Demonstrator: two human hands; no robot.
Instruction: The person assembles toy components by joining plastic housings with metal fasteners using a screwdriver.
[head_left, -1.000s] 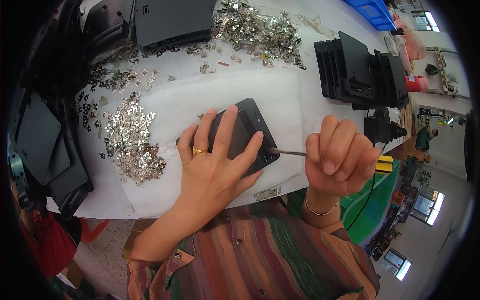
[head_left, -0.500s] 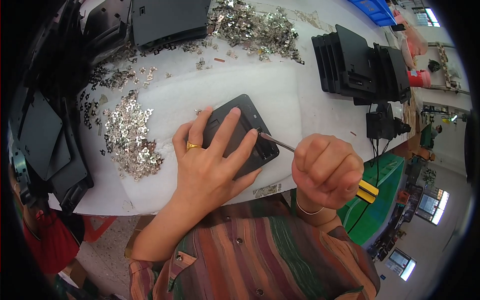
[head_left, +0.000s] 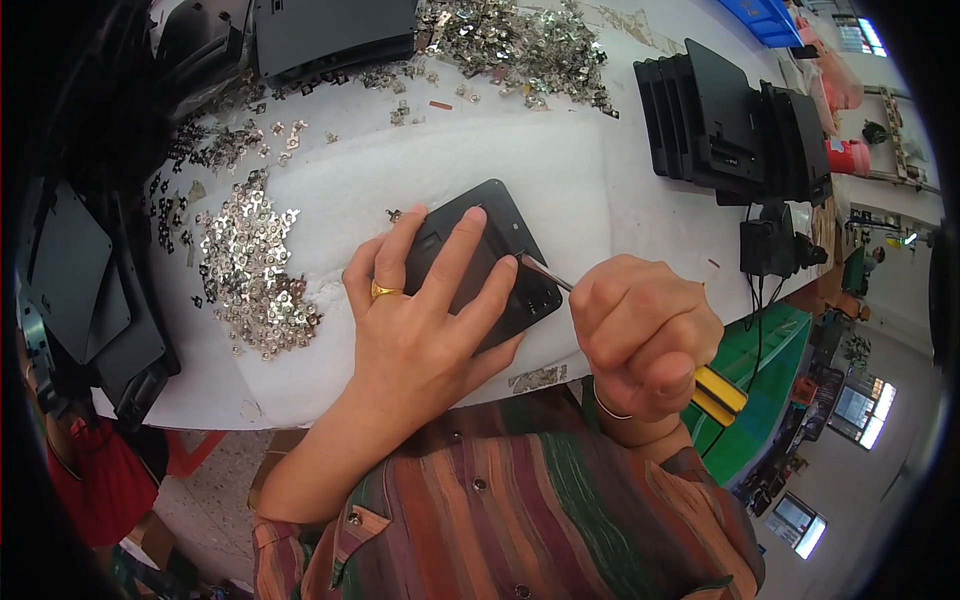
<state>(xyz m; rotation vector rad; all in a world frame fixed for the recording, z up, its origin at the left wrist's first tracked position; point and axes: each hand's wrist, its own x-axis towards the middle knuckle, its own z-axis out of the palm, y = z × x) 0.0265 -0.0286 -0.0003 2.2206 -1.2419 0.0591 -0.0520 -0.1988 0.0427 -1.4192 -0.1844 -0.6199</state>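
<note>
My left hand [head_left: 425, 320], with a gold ring on one finger, lies flat with spread fingers on a black plastic panel [head_left: 495, 225] on the white table [head_left: 560, 160], pressing it down. My right hand [head_left: 645, 335] is closed in a fist around a screwdriver [head_left: 715, 392] with a yellow and black handle. Its metal shaft reaches left to the panel's right edge, just past my left fingertips.
A heap of small shiny metal clips [head_left: 250, 265] lies left of the panel, and another heap of clips [head_left: 510, 40] is at the far edge. Upright black panels [head_left: 735, 125] stand at the right. More black parts [head_left: 85, 290] are stacked at the left edge and at the back [head_left: 330, 30].
My right hand has dropped and turned, so the screwdriver's handle now points down to the right. My left hand keeps its place on the panel.
</note>
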